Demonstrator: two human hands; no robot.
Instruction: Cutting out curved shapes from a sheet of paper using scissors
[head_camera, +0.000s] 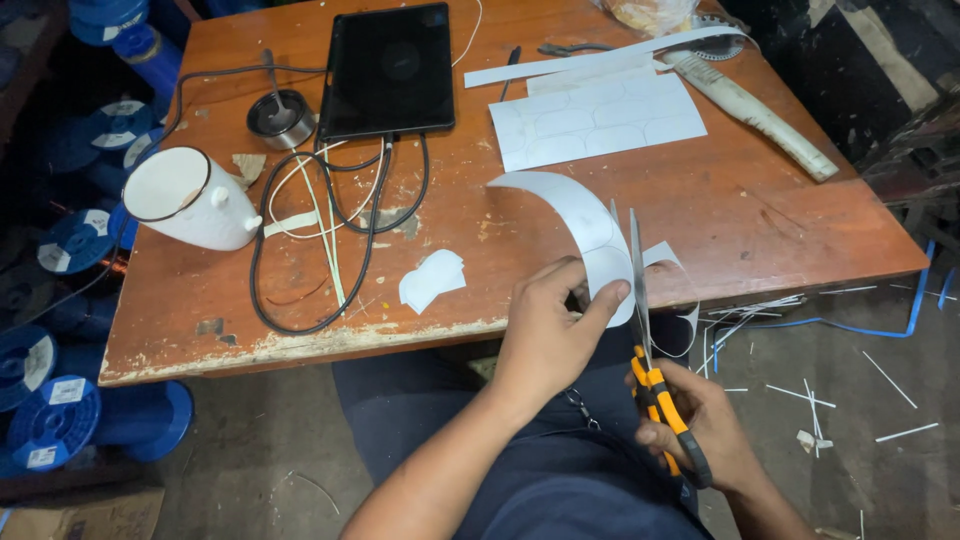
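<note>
My left hand (548, 330) pinches a curled white paper strip (570, 215) marked with rounded outlines, just over the table's front edge. My right hand (700, 420) grips orange-and-black scissors (650, 375); their blades point up and away, and cut into the strip beside my left thumb. A few small cut white pieces (432, 278) lie on the table to the left of my hands. A larger white sheet (597, 120) with the same outlines lies farther back.
On the worn wooden table (800, 225) lie a black tablet (388, 68), looped black and white cables (330, 215), a white tipped cup (190, 198), a round metal part (280, 116) and a long white handle (755, 110). Blue spools (60, 420) stand left; paper slivers (810, 395) litter the floor.
</note>
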